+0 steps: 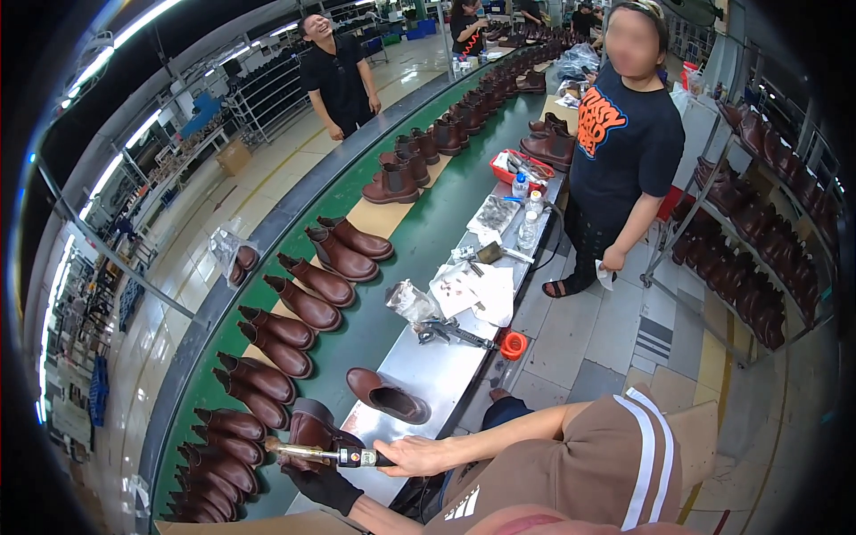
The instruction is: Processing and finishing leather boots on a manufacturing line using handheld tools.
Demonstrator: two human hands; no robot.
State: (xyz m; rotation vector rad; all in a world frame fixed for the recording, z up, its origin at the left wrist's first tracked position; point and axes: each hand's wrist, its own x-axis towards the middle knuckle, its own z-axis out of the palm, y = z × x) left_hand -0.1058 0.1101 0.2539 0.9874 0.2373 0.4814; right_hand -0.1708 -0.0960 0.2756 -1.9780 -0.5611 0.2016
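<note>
My right hand (pixel 410 456) is bare and closed around the black handle of a hot-air gun (pixel 314 453) with a long metal barrel. The barrel points left and passes across a dark brown ankle boot (pixel 312 426). My left hand (pixel 325 488), in a black glove, grips that boot from its near side; the barrel and boot partly cover its fingers. Another brown boot (pixel 388 395) lies on the metal bench ledge (pixel 392 486) just beyond. Rows of paired brown boots (pixel 276 341) stand on the green conveyor (pixel 348 312) to the left of my hands.
Farther along the ledge lie a black spray gun (pixel 455 333), an orange cup (pixel 514 345), white cloths (pixel 481 290), plastic bottles (pixel 528 230) and a red basket (pixel 522 168). A co-worker (pixel 629 134) stands beside a boot rack (pixel 749 223). Another person (pixel 341 76) stands across the conveyor.
</note>
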